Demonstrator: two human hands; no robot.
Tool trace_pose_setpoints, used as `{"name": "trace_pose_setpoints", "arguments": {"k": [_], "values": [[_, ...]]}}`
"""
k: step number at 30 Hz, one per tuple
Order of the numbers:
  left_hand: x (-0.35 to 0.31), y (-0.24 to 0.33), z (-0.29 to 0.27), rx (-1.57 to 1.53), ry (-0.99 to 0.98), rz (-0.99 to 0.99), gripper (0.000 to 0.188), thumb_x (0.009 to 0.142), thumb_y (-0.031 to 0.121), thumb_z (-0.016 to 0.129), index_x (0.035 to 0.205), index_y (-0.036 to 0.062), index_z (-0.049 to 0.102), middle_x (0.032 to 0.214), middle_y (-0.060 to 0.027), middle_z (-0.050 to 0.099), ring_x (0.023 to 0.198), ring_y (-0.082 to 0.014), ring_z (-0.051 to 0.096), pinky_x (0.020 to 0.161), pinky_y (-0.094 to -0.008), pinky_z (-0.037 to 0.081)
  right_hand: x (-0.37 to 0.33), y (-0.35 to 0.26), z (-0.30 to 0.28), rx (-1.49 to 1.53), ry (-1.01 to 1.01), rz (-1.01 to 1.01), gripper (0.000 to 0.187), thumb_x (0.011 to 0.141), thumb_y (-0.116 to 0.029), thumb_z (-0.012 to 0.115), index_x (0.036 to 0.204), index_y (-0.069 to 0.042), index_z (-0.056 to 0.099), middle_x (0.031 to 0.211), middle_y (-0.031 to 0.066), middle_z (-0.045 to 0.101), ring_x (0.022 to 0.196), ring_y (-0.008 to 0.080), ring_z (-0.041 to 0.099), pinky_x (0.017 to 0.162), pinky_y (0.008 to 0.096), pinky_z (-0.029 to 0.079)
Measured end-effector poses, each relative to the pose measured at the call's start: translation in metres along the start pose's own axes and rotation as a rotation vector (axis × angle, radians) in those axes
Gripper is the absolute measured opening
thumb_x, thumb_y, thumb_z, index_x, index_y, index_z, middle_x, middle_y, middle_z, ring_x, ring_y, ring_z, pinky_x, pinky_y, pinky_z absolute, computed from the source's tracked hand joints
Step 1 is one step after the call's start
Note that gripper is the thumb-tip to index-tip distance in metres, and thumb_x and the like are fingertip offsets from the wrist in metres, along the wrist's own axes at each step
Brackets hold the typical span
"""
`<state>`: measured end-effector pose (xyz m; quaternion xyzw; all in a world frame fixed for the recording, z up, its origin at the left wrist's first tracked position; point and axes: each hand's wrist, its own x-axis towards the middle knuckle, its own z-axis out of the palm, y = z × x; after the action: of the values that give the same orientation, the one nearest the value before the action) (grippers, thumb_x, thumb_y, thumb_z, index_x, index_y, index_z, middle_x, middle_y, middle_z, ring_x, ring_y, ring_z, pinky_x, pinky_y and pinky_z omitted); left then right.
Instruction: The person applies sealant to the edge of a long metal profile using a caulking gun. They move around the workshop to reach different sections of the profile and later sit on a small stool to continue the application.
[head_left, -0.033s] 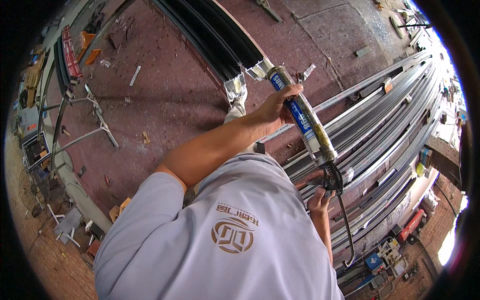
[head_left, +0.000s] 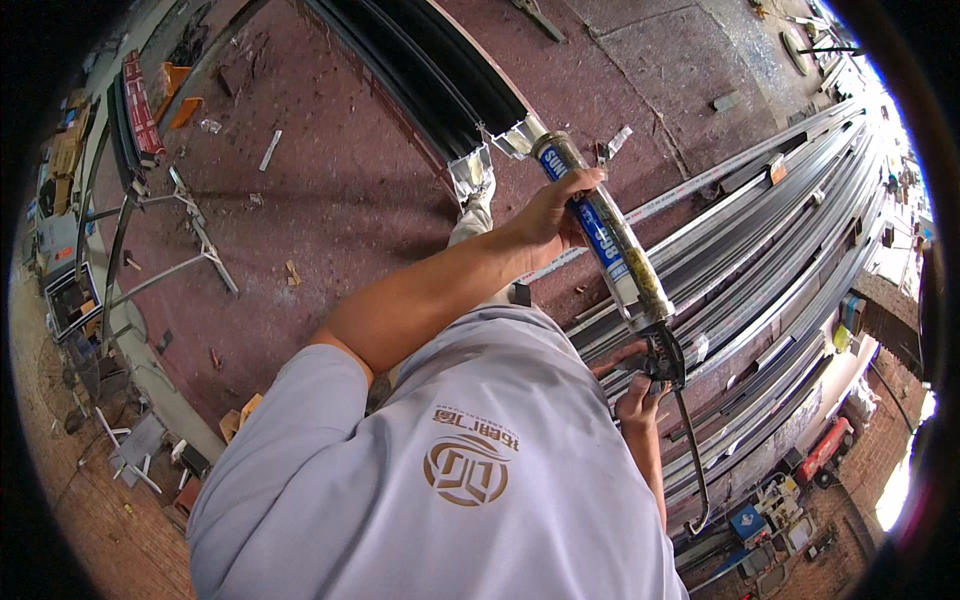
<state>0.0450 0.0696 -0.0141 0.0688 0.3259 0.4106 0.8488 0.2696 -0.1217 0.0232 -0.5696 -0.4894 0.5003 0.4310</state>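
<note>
The left hand (head_left: 558, 212) grips a blue-and-silver cylindrical cartridge (head_left: 606, 238); the right hand (head_left: 638, 400) clasps the caulking gun's black handle (head_left: 665, 360).

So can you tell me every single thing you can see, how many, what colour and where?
Sealant tube: one, blue and silvery, right of centre
Caulking gun: one, black handle, behind the tube
Black profiles: two, silvery ends, top
Long profiles: many, silver and black, right
Metal stand: one, grey, left
Wrapped bundle: one, red and white, upper left
Orange pieces: two, upper left
Strip: one, whitish, on the dark red floor
Blue box: one, lower right
Clutter: uncountable, mixed, edges
Shirt: one, pale grey, bottom
Left hand: one, bare, around the tube
Right hand: one, bare, at the gun's handle
</note>
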Motion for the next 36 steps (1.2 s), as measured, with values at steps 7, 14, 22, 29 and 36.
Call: {"name": "trace_pose_setpoints", "arguments": {"k": [7, 14, 22, 29, 36], "values": [[-0.007, -0.004, -0.01, -0.16, 0.025, -0.007, 0.03, 0.084, 0.037, 0.073, 0.093, 0.0159, 0.054, 0.082, 0.0009, 0.06, 0.078, -0.0149, 0.065, 0.076, -0.0381, 0.058, 0.002, 0.007, -0.004, -0.146, -0.007, -0.055, 0.054, 0.088, -0.049, 0.06, 0.081, 0.005, 0.062, 0.073, 0.0111, 0.062, 0.062, 0.0192, 0.058, 0.056, 0.0308, 0.044], [-0.014, -0.01, -0.017, -0.239, 0.034, 0.009, 0.026, 0.084, 0.035, 0.073, 0.093, 0.0161, 0.057, 0.08, 0.0005, 0.062, 0.076, -0.016, 0.066, 0.075, -0.0384, 0.058, 0.012, -0.008, 0.001, -0.31, -0.027, -0.186, 0.059, 0.088, -0.054, 0.057, 0.079, 0.004, 0.061, 0.068, 0.0097, 0.057, 0.059, 0.0216, 0.056, 0.054, 0.0309, 0.042], [-0.019, -0.018, -0.03, -0.336, 0.02, 0.051, 0.025, 0.084, 0.033, 0.073, 0.093, 0.0147, 0.059, 0.081, -0.0003, 0.064, 0.078, -0.0186, 0.067, 0.077, -0.0417, 0.057, 0.017, -0.012, 0.0, -0.378, -0.109, -0.237, 0.055, 0.087, -0.053, 0.056, 0.075, 0.001, 0.058, 0.065, 0.0091, 0.054, 0.055, 0.0233, 0.053, 0.051, 0.0324, 0.04], [-0.019, -0.015, -0.029, -0.293, 0.022, 0.051, 0.029, 0.083, 0.035, 0.073, 0.095, 0.0145, 0.057, 0.082, -0.0013, 0.063, 0.078, -0.0185, 0.066, 0.077, -0.0414, 0.057, 0.014, -0.004, -0.003, -0.436, -0.099, -0.249, 0.06, 0.087, -0.057, 0.054, 0.077, 0.002, 0.057, 0.066, 0.0107, 0.052, 0.054, 0.0249, 0.051, 0.05, 0.0326, 0.037], [-0.008, -0.013, -0.018, -0.164, 0.04, 0.059, 0.048, 0.081, 0.045, 0.072, 0.105, 0.0102, 0.051, 0.088, -0.0037, 0.059, 0.079, -0.0161, 0.065, 0.075, -0.0381, 0.055, 0.009, 0.004, -0.004, -0.409, -0.003, -0.271, 0.065, 0.089, -0.058, 0.052, 0.083, 0.006, 0.061, 0.069, 0.0121, 0.056, 0.058, 0.025, 0.056, 0.052, 0.0326, 0.041]]}}
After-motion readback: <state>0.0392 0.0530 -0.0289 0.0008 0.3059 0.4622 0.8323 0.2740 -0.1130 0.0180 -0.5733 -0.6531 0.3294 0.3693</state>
